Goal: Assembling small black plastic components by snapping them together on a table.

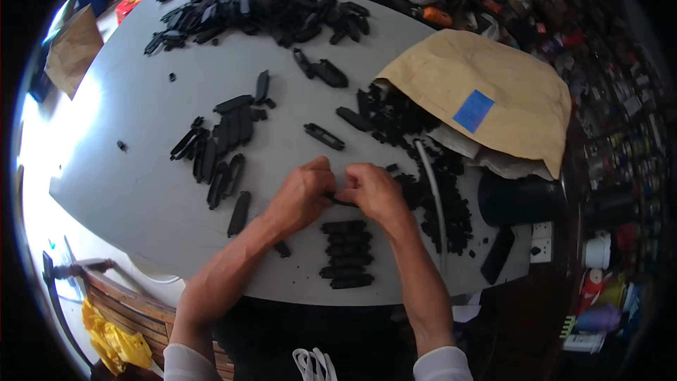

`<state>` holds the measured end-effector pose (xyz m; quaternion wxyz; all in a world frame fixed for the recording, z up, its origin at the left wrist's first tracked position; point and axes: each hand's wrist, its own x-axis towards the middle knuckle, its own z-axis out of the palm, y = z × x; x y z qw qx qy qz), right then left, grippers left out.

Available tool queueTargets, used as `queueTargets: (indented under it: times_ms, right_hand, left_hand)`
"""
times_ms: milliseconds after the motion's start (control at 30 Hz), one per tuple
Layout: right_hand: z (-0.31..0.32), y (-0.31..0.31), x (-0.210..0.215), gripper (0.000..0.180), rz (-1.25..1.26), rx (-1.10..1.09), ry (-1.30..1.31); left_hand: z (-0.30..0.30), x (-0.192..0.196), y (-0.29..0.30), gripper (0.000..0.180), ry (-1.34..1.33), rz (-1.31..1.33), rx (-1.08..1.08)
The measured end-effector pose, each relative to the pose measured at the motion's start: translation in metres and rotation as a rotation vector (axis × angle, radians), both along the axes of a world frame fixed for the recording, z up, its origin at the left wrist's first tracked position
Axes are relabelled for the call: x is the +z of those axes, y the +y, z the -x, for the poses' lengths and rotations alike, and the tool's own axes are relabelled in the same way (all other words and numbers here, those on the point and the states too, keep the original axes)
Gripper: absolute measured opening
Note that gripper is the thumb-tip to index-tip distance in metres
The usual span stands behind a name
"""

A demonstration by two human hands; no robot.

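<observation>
My left hand [305, 190] and my right hand [375, 192] are close together over the near half of the table, fingers closed. Between them a thin strip of an elongated black plastic part [343, 201] shows; most of it is hidden by the fingers. Just nearer to me lies a neat stack of black plastic parts [347, 255], side by side in a column. Beyond my hands rests a single black part with a long slot [324, 136]. Right of my right hand spreads a heap of small black pieces [446, 215].
A large pile of black parts [254, 13] covers the table's far side, and a smaller cluster [229, 130] lies left. At the right, a tan paper sack [486, 85] with a blue patch lies near a pale tube [431, 187]. A black phone-like slab [498, 255] sits near the right edge.
</observation>
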<state>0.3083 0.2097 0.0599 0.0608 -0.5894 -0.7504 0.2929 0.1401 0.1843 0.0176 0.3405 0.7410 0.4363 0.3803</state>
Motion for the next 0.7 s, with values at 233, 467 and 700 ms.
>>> queueTargets:
  times_ms: [233, 467, 700]
  right_hand:
    - [-0.055, -0.051, 0.007, 0.006, -0.171, -0.312, 0.429]
    - [-0.104, -0.086, 0.009, 0.017, -0.328, -0.336, 0.129]
    - [-0.098, -0.097, -0.009, 0.018, -0.352, -0.146, -0.163]
  left_hand:
    - [0.003, 0.015, -0.004, 0.023, 0.088, 0.119, -0.016]
    - [0.011, 0.026, -0.006, 0.023, 0.221, 0.067, -0.135]
    - [0.017, 0.039, 0.022, 0.027, 0.404, -0.112, 0.123]
